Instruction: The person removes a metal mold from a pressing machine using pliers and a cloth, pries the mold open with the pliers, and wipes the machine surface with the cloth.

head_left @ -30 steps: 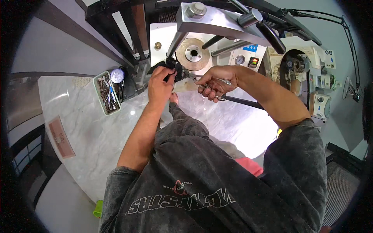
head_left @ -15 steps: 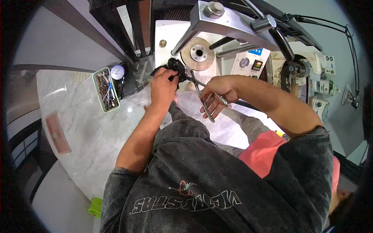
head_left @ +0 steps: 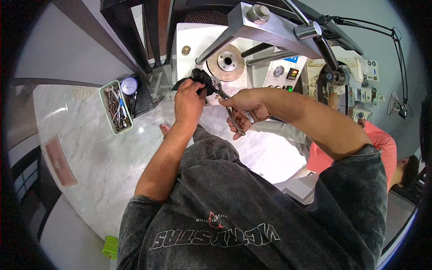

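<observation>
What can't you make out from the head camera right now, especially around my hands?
In the head view:
- The black bundle's inside: hidden by its own dark folds and the left hand.
- Whether the tips of the pliers in the right hand grip anything: too small, beside the bundle.
- The middle of the co-worker's pink top: behind the right arm.
</observation>
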{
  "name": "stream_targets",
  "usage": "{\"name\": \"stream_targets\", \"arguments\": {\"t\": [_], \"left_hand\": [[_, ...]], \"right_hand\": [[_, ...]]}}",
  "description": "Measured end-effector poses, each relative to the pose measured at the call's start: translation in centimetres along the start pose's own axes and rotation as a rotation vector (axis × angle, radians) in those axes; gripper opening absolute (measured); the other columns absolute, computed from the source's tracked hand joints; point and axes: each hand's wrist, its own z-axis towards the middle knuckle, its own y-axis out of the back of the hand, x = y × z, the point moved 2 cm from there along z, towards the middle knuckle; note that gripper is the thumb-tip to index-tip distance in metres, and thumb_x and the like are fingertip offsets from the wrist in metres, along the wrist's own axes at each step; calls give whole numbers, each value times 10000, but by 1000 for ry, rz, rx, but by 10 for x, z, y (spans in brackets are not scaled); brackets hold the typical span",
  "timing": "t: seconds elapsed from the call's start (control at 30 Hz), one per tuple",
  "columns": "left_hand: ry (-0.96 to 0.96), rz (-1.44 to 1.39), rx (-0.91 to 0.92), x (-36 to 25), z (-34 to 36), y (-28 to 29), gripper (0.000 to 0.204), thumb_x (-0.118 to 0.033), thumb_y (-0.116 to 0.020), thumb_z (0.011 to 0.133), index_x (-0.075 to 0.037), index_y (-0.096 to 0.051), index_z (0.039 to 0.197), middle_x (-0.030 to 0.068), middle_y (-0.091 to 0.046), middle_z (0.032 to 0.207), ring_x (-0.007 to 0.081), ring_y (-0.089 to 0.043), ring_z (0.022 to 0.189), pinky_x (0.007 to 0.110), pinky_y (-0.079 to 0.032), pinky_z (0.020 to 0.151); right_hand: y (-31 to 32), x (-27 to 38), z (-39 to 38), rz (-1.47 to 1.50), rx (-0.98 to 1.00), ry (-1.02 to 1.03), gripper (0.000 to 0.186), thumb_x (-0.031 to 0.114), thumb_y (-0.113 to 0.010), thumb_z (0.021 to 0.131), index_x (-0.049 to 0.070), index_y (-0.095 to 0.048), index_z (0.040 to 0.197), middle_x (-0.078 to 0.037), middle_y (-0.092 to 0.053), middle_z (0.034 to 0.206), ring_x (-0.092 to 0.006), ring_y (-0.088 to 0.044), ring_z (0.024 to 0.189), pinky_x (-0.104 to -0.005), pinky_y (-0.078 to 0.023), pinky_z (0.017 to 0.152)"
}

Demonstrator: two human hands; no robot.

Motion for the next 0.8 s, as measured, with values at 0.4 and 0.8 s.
{"name": "stream_targets", "arguments": {"t": [0.4,0.8], "left_hand": [[87,-42,37,-2,5,1,117,-27,-705,722,7,-669,828,128,-615,861,330,-613,852,413,-495,760],[72,-24,53,-6,8,3,115,-53,-706,744,-15,-687,851,125,-622,851,318,-633,775,388,-498,687]], "right_hand": [[17,-31,11,295,255,106,410,454,-481,988,99,-429,788,36,-368,564,-90,-380,439,-254,-319,398],[31,-87,29,416,-76,577,430,460,-493,976,87,-458,766,-7,-421,572,-145,-430,419,-337,-450,414]]}}
